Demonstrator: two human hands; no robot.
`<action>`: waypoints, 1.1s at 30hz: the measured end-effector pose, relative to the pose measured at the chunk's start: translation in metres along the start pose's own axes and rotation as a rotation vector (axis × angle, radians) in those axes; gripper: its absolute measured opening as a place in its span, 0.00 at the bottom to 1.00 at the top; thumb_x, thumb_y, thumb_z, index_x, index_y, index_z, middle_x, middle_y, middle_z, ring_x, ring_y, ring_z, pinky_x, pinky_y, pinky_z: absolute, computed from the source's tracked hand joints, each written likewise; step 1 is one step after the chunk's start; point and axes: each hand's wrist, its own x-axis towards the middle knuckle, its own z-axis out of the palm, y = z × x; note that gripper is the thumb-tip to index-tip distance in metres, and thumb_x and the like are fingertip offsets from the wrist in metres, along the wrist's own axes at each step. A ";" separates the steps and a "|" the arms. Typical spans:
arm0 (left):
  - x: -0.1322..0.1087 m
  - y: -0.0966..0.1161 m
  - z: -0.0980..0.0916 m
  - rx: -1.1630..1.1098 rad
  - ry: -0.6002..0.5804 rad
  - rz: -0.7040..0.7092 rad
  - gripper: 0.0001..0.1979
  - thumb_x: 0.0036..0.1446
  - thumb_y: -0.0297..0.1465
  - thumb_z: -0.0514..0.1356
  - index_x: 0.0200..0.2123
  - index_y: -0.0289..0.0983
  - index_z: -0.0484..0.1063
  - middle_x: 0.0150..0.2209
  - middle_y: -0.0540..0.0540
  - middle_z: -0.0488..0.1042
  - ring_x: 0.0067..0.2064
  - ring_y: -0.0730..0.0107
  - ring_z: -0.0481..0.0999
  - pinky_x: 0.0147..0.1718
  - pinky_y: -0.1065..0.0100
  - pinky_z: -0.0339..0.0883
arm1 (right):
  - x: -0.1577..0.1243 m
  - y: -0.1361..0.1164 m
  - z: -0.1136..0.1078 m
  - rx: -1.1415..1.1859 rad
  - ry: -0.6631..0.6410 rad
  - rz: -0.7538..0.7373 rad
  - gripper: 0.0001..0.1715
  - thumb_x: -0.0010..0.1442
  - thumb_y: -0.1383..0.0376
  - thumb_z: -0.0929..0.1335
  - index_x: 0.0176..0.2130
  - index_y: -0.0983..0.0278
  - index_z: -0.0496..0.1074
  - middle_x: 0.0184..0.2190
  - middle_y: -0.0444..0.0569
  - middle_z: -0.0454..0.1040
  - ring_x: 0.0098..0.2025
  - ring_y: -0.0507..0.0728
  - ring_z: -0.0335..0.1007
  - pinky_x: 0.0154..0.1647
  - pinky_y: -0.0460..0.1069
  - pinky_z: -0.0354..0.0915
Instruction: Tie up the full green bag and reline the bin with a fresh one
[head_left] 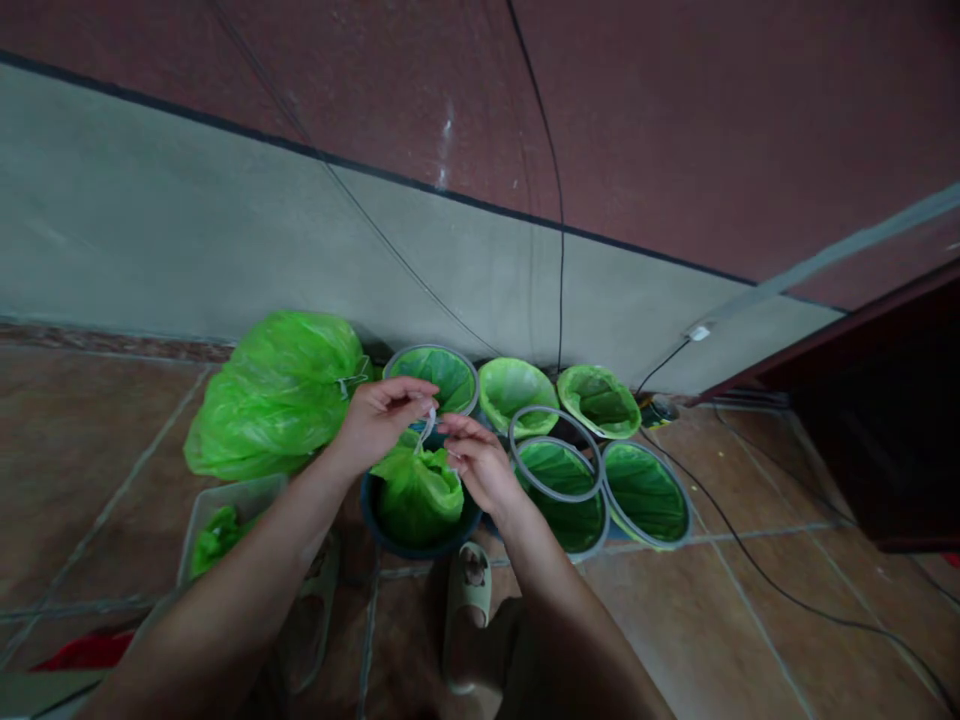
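Note:
A green plastic trash bag [420, 492], its neck gathered, sits inside a dark blue bin [375, 535] in front of my feet. White drawstrings [428, 428] rise from the bag's neck. My left hand [384, 415] pinches the top of the drawstring between thumb and fingers. Just right of it and slightly lower, my right hand [480, 458] has its fingers curled at the same drawstring. Part of the strings is hidden behind the fingers.
A big, full green bag [281, 395] lies against the wall at left. Below it stands a pale tub [193, 510] with crumpled green plastic. Several green-lined bins [646, 495] stand at right, a loose grey ring [517, 455] on one. A black cable [795, 606] crosses the tiles.

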 end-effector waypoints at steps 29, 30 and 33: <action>-0.016 -0.100 0.041 0.249 -0.402 -0.305 0.10 0.48 0.32 0.56 0.17 0.38 0.67 0.16 0.51 0.66 0.20 0.73 0.64 0.24 0.69 0.56 | 0.014 -0.004 0.005 -0.004 0.144 -0.215 0.18 0.46 0.62 0.74 0.40 0.60 0.75 0.43 0.47 0.72 0.26 0.46 0.53 0.21 0.43 0.51; -0.019 -0.098 0.044 0.252 -0.483 -0.271 0.10 0.47 0.31 0.56 0.17 0.37 0.67 0.16 0.51 0.66 0.20 0.73 0.63 0.23 0.69 0.55 | 0.015 -0.005 0.007 -0.008 0.128 -0.210 0.18 0.46 0.62 0.74 0.40 0.60 0.75 0.43 0.47 0.73 0.26 0.46 0.53 0.21 0.43 0.51; -0.026 -0.090 0.048 0.266 -0.684 -0.167 0.07 0.48 0.31 0.57 0.22 0.37 0.74 0.18 0.52 0.69 0.21 0.74 0.62 0.23 0.70 0.54 | 0.020 -0.008 0.003 -0.010 0.124 -0.217 0.19 0.46 0.61 0.74 0.40 0.60 0.74 0.43 0.47 0.73 0.27 0.47 0.56 0.23 0.43 0.53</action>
